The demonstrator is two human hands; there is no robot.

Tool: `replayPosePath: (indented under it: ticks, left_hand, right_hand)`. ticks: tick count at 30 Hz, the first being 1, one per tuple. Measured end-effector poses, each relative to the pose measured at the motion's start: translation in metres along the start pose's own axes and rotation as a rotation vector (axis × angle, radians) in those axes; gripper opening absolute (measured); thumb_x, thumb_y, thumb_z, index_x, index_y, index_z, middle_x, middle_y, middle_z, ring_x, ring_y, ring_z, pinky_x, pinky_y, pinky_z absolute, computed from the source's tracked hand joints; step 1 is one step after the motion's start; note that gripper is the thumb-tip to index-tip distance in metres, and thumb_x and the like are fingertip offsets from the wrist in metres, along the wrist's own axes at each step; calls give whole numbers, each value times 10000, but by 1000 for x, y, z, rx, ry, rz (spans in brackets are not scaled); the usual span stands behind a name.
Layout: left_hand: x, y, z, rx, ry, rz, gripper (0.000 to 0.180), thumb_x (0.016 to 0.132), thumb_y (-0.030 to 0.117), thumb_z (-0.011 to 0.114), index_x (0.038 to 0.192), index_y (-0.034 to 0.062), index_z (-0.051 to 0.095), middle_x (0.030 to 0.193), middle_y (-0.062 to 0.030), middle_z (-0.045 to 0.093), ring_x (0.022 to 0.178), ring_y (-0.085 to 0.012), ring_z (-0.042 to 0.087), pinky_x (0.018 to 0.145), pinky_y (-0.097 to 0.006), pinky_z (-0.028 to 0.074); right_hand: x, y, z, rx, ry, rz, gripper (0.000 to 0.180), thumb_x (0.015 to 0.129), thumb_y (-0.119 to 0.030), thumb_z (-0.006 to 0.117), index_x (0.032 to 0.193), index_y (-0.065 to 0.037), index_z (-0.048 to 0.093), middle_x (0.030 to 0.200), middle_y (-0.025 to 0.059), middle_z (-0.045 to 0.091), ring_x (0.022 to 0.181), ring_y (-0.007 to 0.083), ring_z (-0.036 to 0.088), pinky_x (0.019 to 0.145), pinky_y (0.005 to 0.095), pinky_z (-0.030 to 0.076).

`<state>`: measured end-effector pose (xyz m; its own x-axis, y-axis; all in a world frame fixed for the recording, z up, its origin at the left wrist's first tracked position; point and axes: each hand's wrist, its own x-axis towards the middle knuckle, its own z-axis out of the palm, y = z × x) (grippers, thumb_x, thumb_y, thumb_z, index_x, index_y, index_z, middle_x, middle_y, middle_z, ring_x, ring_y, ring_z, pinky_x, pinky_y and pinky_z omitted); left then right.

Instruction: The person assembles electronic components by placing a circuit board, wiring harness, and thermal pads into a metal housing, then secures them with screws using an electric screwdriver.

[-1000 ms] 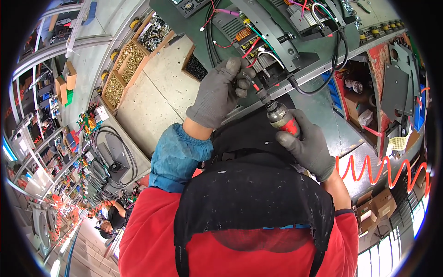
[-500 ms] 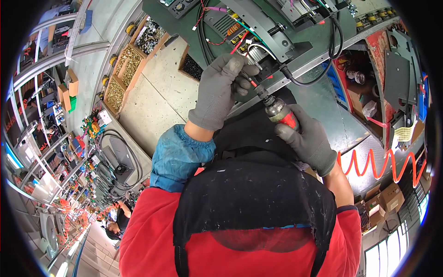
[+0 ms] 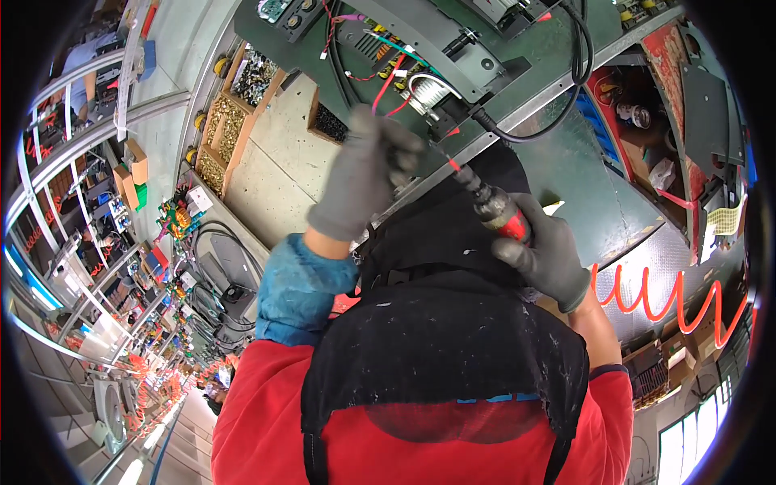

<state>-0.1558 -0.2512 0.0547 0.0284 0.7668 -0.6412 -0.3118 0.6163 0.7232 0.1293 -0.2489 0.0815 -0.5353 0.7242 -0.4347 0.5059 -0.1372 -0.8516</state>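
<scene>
My right hand [image 3: 551, 257], in a grey glove, is wrapped round a red and black air screwdriver [image 3: 503, 215]. Its slim bit, with a red band, points up and left toward the gap beside my other hand. My left hand [image 3: 365, 166], gloved too, is raised left of the bit tip and apart from it. Motion smears its fingers, so whether they hold anything is not visible. Just beyond both hands, a dark grey machine frame [image 3: 436, 40] with a silver motor [image 3: 428, 90] and loose red wires [image 3: 390, 83] lies on the green bench top [image 3: 517, 89].
Wooden bins of small brass parts [image 3: 224, 129] and dark screws [image 3: 327, 123] stand left of the bench. A thick black cable [image 3: 540, 136] loops over the bench edge. An orange coiled air hose [image 3: 659, 303] hangs at the right, below a red-lined shelf [image 3: 614, 97] with parts.
My left hand has moved left and slightly down, away from the bit. The screwdriver in my right hand has shifted a little down and right. The view has shifted slightly.
</scene>
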Motion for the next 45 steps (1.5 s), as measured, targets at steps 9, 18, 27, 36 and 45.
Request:
replayPosePath:
  ticks: [9, 18, 27, 36, 45]
  left_hand:
    - [81, 111, -15, 1558, 98, 768, 383, 795, 113, 672, 1176, 144, 646, 911, -6, 556, 819, -104, 515, 729, -299, 451]
    - [125, 123, 9, 1957, -246, 954, 367, 705, 74, 693, 1053, 190, 675, 900, -34, 548, 905, -246, 582, 746, -394, 468]
    - [127, 121, 4, 1947, -213, 886, 322, 698, 106, 713, 1003, 209, 700, 867, -3, 527, 887, -216, 581, 721, -387, 466]
    - [133, 119, -2, 1963, -221, 932, 306, 703, 147, 732, 996, 231, 711, 863, 11, 512, 879, -202, 572, 698, -382, 460]
    - [132, 121, 0, 1941, -242, 907, 321, 700, 124, 726, 1005, 222, 709, 852, 0, 516, 877, -209, 582, 686, -378, 478]
  right_hand:
    - [19, 83, -9, -103, 8, 368, 820, 618, -503, 839, 1270, -135, 502, 880, 194, 681, 903, 405, 666, 780, 443, 504]
    - [58, 100, -6, -158, -5, 438, 771, 659, -443, 821, 1277, -104, 508, 943, 200, 686, 938, 389, 666, 806, 428, 506]
    - [65, 107, -12, -372, 43, 318, 769, 662, -505, 814, 1262, -130, 513, 793, 183, 679, 792, 393, 672, 696, 451, 515]
    - [69, 111, -17, -434, 55, 268, 769, 639, -507, 827, 1234, -121, 531, 745, 175, 659, 739, 385, 659, 659, 451, 508]
    - [66, 103, -20, -412, 87, 236, 771, 651, -509, 822, 1249, -126, 522, 746, 170, 660, 738, 377, 662, 657, 450, 509]
